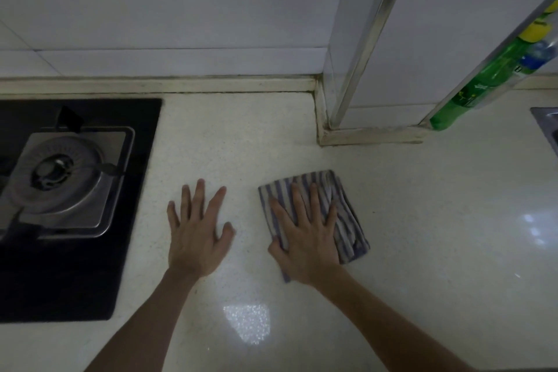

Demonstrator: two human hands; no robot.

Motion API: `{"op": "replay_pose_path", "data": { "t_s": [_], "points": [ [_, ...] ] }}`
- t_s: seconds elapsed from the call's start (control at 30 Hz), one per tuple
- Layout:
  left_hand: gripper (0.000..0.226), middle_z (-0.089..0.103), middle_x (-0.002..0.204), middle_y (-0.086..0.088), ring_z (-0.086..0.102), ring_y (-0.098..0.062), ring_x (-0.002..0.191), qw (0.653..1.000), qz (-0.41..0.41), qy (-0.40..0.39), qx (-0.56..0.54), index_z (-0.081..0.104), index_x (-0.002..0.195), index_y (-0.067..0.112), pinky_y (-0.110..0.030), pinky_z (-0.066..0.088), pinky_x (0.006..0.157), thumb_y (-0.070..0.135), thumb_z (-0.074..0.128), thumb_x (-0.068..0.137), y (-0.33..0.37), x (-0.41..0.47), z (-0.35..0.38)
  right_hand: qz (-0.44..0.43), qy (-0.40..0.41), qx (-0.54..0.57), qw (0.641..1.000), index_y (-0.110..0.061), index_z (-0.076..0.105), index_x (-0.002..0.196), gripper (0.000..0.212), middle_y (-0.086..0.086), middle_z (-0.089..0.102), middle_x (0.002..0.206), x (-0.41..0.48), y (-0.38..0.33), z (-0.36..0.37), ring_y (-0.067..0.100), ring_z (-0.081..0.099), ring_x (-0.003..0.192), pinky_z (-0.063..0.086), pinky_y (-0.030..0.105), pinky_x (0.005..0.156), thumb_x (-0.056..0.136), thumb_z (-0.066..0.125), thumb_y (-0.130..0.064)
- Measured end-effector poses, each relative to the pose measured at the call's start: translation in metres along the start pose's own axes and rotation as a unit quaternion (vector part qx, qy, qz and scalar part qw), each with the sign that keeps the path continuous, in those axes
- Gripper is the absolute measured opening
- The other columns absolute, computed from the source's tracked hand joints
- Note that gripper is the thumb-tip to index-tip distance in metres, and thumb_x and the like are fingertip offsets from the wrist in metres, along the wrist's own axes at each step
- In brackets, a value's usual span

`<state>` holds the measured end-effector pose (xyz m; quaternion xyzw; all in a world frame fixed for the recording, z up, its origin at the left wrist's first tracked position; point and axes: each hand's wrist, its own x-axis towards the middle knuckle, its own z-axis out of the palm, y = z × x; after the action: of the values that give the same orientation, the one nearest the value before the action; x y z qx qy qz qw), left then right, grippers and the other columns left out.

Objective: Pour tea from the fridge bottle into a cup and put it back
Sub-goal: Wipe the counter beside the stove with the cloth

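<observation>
Striped cloth (314,216) sits flat under the spread right hand (305,238); left hand (196,229) is splayed wide and empty beside it. No bottle or cup near either.

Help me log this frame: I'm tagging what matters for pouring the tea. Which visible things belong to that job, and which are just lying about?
Belonging to the job:
left hand, flat on the counter
right hand, flat on the cloth
No cup or tea bottle identifiable

Just lying about:
striped cloth
gas stove
green bottle
sink edge
</observation>
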<state>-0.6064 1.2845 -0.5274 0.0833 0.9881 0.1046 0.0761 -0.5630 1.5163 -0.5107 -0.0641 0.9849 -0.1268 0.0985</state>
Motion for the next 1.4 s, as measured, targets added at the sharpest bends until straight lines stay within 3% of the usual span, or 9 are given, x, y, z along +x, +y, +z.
{"op": "replay_pose_path", "data": {
  "t_s": [0.13, 0.27, 0.43, 0.53, 0.7, 0.83, 1.1, 1.23, 1.4],
  "points": [
    [0.076, -0.009, 0.165, -0.005, -0.014, -0.030, 0.150, 1.000, 0.003, 0.000, 0.001, 0.009, 0.156, 0.035, -0.059, -0.001, 0.119, 0.060, 0.029, 0.087, -0.002, 0.001, 0.001, -0.030, -0.005, -0.027, 0.999, -0.037, -0.005, 0.153, 0.079, 0.009, -0.020, 0.162, 0.056, 0.004, -0.012, 0.039, -0.026, 0.144, -0.007, 0.072, 0.108, 0.086, 0.024, -0.067],
    [0.076, -0.008, 0.165, -0.005, -0.014, -0.029, 0.150, 1.000, 0.001, 0.001, 0.008, 0.008, 0.155, 0.036, -0.058, -0.003, 0.119, 0.061, 0.028, 0.087, 0.000, 0.000, 0.000, 0.008, 0.006, -0.042, 0.999, -0.036, 0.002, 0.154, 0.077, 0.009, -0.013, 0.163, 0.085, -0.005, -0.012, 0.041, -0.019, 0.146, -0.003, 0.072, 0.108, 0.090, 0.032, -0.064],
    [0.077, -0.006, 0.165, -0.007, -0.012, -0.031, 0.151, 1.000, 0.003, 0.003, 0.015, 0.010, 0.156, 0.034, -0.059, -0.001, 0.119, 0.060, 0.029, 0.086, 0.000, 0.001, 0.001, -0.027, 0.017, 0.002, 1.000, -0.033, -0.001, 0.155, 0.081, 0.011, -0.016, 0.163, 0.010, -0.030, 0.007, 0.040, -0.021, 0.146, -0.002, 0.071, 0.111, 0.089, 0.035, -0.062],
    [0.077, -0.004, 0.165, -0.008, -0.010, -0.032, 0.151, 1.000, 0.005, 0.008, 0.020, 0.009, 0.156, 0.034, -0.059, -0.001, 0.119, 0.062, 0.028, 0.087, -0.002, 0.000, 0.002, -0.049, 0.041, -0.018, 0.998, -0.030, 0.011, 0.156, 0.081, 0.016, 0.000, 0.163, -0.028, -0.045, 0.024, 0.045, -0.005, 0.147, 0.007, 0.075, 0.108, 0.085, 0.039, -0.059],
    [0.076, -0.004, 0.165, -0.008, -0.009, -0.032, 0.151, 0.999, -0.004, 0.004, 0.037, 0.007, 0.155, 0.034, -0.059, 0.000, 0.119, 0.061, 0.027, 0.087, -0.001, 0.001, 0.003, -0.043, 0.023, -0.038, 0.998, -0.035, 0.001, 0.154, 0.076, 0.013, -0.013, 0.163, 0.027, -0.047, 0.013, 0.044, -0.018, 0.145, -0.005, 0.074, 0.106, 0.089, 0.023, -0.067],
    [0.075, -0.002, 0.165, -0.008, -0.008, -0.031, 0.151, 0.999, -0.001, 0.016, 0.040, 0.010, 0.156, 0.033, -0.057, 0.001, 0.120, 0.061, 0.026, 0.088, -0.003, 0.001, 0.005, -0.003, 0.016, -0.040, 0.999, -0.033, 0.005, 0.156, 0.077, 0.013, -0.010, 0.163, 0.046, -0.054, 0.008, 0.043, -0.019, 0.146, -0.008, 0.072, 0.108, 0.090, 0.028, -0.068],
    [0.076, -0.003, 0.165, -0.007, -0.009, -0.032, 0.151, 1.000, 0.005, 0.011, 0.028, 0.011, 0.156, 0.034, -0.058, 0.002, 0.120, 0.062, 0.024, 0.087, -0.004, 0.000, 0.002, 0.002, 0.015, -0.009, 1.000, -0.026, -0.002, 0.156, 0.077, 0.011, -0.012, 0.163, -0.048, 0.006, 0.004, 0.037, -0.017, 0.148, 0.007, 0.069, 0.112, 0.093, 0.027, -0.060],
    [0.075, -0.004, 0.165, -0.007, -0.009, -0.032, 0.151, 1.000, 0.008, 0.009, 0.016, 0.012, 0.156, 0.033, -0.059, 0.002, 0.119, 0.061, 0.025, 0.088, -0.003, 0.000, 0.000, 0.071, 0.003, -0.005, 0.997, -0.031, -0.024, 0.150, 0.080, 0.008, -0.031, 0.158, 0.013, 0.056, -0.019, 0.035, -0.031, 0.143, -0.002, 0.068, 0.114, 0.095, 0.021, -0.066],
    [0.074, -0.004, 0.165, -0.006, -0.010, -0.031, 0.151, 1.000, 0.014, 0.005, 0.006, 0.013, 0.156, 0.034, -0.058, 0.001, 0.119, 0.061, 0.025, 0.088, -0.004, 0.000, -0.001, 0.115, 0.025, -0.024, 0.993, -0.034, -0.010, 0.154, 0.080, 0.010, -0.015, 0.163, 0.060, 0.081, -0.033, 0.040, -0.017, 0.147, 0.002, 0.069, 0.113, 0.091, 0.026, -0.067]
  ]
}}
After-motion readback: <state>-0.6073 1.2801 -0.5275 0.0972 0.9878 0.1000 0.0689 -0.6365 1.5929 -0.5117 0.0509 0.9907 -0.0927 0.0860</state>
